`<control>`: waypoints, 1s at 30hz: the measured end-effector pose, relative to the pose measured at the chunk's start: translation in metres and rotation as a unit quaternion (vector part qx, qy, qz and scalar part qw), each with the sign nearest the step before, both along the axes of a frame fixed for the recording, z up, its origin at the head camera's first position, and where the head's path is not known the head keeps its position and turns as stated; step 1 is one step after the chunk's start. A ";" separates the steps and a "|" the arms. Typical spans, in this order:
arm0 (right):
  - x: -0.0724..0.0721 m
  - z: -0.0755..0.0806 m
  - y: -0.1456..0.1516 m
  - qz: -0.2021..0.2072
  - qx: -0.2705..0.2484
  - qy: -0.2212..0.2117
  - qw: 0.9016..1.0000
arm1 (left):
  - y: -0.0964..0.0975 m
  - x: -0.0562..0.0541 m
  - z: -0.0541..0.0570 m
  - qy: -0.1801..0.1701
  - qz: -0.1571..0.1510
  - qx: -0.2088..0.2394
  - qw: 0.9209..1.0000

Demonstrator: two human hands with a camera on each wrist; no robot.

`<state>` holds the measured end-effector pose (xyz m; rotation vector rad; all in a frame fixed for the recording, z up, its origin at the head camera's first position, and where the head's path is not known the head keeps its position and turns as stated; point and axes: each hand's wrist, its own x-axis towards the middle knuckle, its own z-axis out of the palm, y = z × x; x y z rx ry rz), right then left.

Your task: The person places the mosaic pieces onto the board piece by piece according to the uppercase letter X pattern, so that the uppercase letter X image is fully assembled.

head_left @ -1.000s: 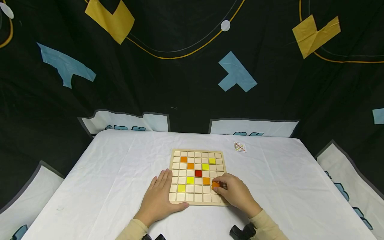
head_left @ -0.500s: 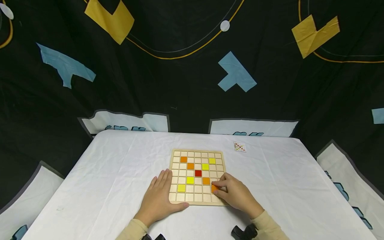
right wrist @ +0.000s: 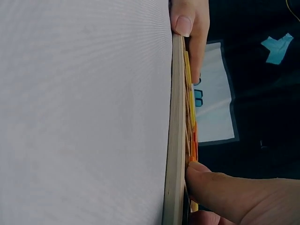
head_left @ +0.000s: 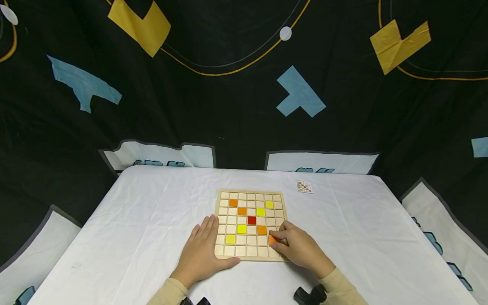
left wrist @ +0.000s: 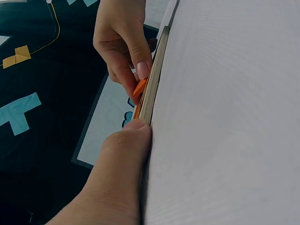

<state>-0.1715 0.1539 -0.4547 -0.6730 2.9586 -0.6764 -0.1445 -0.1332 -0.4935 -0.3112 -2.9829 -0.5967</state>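
A square wooden grid board [head_left: 259, 259] lies on the white-covered table. My left hand [head_left: 203, 250] rests along its left edge with the fingers straight, the thumb at the front edge. Over the board's right side, my right hand [head_left: 299, 245] pinches an orange square tile [head_left: 272, 240] between thumb and fingers. In the left wrist view that orange tile [left wrist: 139, 87] is tilted, its lower edge right at the board's surface. Set in the grid are a red tile [head_left: 251, 220], several yellow tiles, one of them a yellow tile [head_left: 230, 239] near the left hand, and more orange tiles, including an orange tile [head_left: 262, 230].
Behind the board to the right lies a small card [head_left: 304, 187] printted with a coloured grid. A white cloth [head_left: 126, 212] covers the table. Beyond it hangs a black curtain [head_left: 236, 114] with blue and gold shapes.
My right hand has brought the orange tile slightly nearer to me, down to a cell near the board's right side, and then stays about there. The left hand has not moved.
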 end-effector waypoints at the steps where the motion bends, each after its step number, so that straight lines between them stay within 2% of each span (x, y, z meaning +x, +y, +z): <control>1: 0.000 0.000 0.000 0.000 0.002 0.002 1.000 | 0.000 0.000 0.000 0.000 0.000 0.000 1.000; 13: 0.000 0.003 0.000 0.032 0.051 0.046 0.997 | 0.001 -0.001 0.001 0.001 -0.001 0.001 1.000; 24: 0.001 0.004 0.001 0.048 0.048 0.056 0.996 | 0.001 -0.002 -0.001 -0.001 0.000 0.006 1.000; 30: 0.003 0.005 0.000 0.037 0.042 0.078 0.995 | 0.002 -0.002 -0.002 0.008 0.001 0.008 1.000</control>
